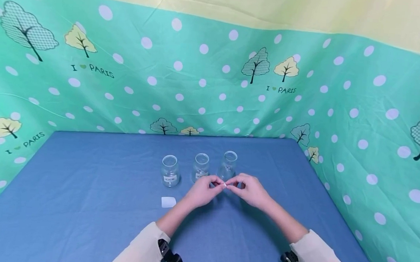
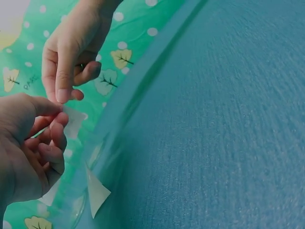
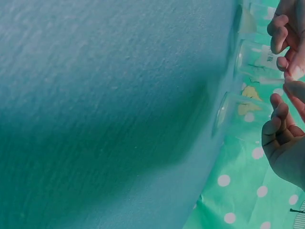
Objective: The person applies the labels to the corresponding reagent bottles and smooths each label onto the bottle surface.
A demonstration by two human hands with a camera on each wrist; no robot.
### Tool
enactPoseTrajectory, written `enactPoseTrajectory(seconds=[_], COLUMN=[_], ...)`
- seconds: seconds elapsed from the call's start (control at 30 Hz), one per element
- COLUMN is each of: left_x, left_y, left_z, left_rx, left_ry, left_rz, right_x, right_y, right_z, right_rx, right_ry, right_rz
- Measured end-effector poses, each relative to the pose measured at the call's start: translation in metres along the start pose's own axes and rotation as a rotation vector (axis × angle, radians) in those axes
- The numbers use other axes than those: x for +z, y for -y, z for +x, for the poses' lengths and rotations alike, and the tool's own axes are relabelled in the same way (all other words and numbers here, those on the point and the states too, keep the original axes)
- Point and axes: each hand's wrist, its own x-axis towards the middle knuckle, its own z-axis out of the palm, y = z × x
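Thumbs and forefingers of my left hand [image 1: 204,191] and right hand [image 1: 251,191] meet in front of the right-hand glass jar [image 1: 229,161]. Between the fingertips they pinch a small white piece of paper or sticker [image 2: 72,123], mostly hidden by the fingers in the head view. No label shows on that jar. The middle glass jar [image 1: 201,162] and the left glass jar [image 1: 169,168] each bear a white label with dark print too small to read. All three jars stand upright without lids.
A white paper piece [image 1: 168,202] lies in front of the left jar, its edge lifted in the left wrist view. The blue-covered table [image 1: 94,196] is bordered by a green dotted curtain [image 1: 191,81] at the back and sides.
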Motion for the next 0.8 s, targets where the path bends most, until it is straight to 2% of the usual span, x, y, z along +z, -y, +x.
enactPoseTrajectory(seconds=[0.2,0.37,0.57,0.8], left_x=[-0.0045,-0.0044,-0.0040,-0.0029], left_y=[-0.0023,0.0018,0.0056,0.0069], left_z=[-0.0027,-0.0029,-0.0026,-0.0028], left_rx=[-0.040,-0.052,-0.056,-0.041], left_ry=[0.030,0.026,0.006,0.017], left_rz=[-0.082,-0.146,-0.148,-0.138], right_x=[-0.0010,-0.0006,0.0005,0.0009], right_y=[0.0040,0.0066,0.0080,0.0074], right_z=[0.0002,0.0008,0.0016,0.0022], right_rx=[-0.014,-0.011,-0.007,-0.007], right_ry=[-0.013,-0.014,-0.008,-0.012], right_rz=[0.016,0.016,0.017,0.028])
